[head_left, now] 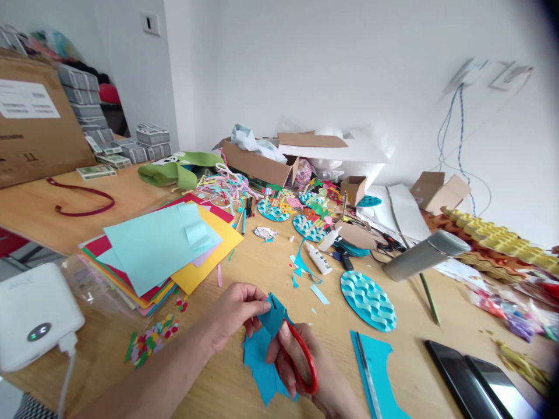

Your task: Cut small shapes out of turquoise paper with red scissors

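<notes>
- Right hand (318,356): fingers grasping red-handled scissors (306,349), blades mostly hidden.
- Jagged flat blue paper (259,350): below.
- Small pointed blue paper piece (271,321): just beyond scissor handles, between hands, long axis unclear.
- Left hand (238,308), nearer: fingers pinching piece's left side.

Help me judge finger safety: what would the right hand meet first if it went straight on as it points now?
Probably the blue paper piece pinched in the left hand, toward which the red scissors point; depth there is hard to judge.
</notes>
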Action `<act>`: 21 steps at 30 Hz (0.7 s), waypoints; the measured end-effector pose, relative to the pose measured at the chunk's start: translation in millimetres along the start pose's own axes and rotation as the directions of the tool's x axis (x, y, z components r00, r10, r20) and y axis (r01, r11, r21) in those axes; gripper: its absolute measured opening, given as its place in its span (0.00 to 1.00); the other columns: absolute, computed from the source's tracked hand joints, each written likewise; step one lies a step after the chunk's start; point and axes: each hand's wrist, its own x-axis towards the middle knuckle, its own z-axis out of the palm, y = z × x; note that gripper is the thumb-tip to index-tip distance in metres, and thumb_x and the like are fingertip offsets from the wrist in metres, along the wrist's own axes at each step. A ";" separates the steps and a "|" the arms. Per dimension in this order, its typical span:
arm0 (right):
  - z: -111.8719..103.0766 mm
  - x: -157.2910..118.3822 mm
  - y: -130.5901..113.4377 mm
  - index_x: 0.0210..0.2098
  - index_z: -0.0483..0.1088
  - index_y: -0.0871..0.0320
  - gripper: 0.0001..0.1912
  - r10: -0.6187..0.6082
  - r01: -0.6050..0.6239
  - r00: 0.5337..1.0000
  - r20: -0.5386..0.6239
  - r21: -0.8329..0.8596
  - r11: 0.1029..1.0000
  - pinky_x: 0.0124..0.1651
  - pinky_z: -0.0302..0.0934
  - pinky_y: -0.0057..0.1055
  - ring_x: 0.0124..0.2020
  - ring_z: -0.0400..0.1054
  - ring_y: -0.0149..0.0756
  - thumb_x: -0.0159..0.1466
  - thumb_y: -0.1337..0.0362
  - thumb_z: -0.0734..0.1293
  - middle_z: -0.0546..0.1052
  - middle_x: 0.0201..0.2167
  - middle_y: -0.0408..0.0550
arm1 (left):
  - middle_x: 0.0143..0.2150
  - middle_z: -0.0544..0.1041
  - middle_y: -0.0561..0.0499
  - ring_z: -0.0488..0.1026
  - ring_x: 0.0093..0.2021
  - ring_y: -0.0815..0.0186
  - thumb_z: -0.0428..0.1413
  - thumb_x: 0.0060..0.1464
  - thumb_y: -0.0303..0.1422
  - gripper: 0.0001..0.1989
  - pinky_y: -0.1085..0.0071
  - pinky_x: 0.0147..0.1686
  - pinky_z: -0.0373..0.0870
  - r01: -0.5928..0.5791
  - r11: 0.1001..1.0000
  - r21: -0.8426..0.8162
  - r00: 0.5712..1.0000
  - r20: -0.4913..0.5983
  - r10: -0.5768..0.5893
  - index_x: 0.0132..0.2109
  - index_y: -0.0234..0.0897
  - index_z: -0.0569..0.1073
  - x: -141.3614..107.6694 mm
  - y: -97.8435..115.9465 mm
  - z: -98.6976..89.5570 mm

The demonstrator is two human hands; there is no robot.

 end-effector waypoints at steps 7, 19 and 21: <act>-1.8 -0.2 -0.4 0.28 0.73 0.66 0.36 -0.004 0.004 1.000 0.015 -0.007 1.000 0.11 0.44 0.20 0.07 0.50 0.21 0.61 0.36 0.56 0.63 0.08 0.39 | 0.20 0.69 0.55 0.64 0.19 0.73 0.61 0.39 0.39 0.14 0.76 0.17 0.57 0.020 1.000 0.005 1.000 0.017 -0.020 0.27 0.33 0.70 -0.4 2.5 -1.0; -3.5 -2.2 -1.4 0.26 0.73 0.65 0.35 -0.028 0.030 0.999 0.039 -0.056 0.998 0.12 0.44 0.19 0.07 0.50 0.20 0.63 0.38 0.56 0.62 0.08 0.38 | 0.18 0.67 0.57 0.63 0.18 0.72 0.61 0.37 0.39 0.13 0.76 0.18 0.58 0.006 0.999 0.040 0.997 0.075 -0.009 0.25 0.34 0.69 -3.4 10.3 -4.8; -3.4 -1.9 -2.2 0.26 0.73 0.65 0.35 -0.024 0.027 0.999 0.047 -0.059 0.998 0.12 0.43 0.20 0.07 0.49 0.20 0.62 0.37 0.56 0.62 0.08 0.38 | 0.18 0.67 0.57 0.63 0.19 0.72 0.61 0.37 0.39 0.13 0.76 0.18 0.58 0.007 0.999 0.049 0.997 0.074 -0.011 0.25 0.34 0.69 -4.1 11.7 -5.0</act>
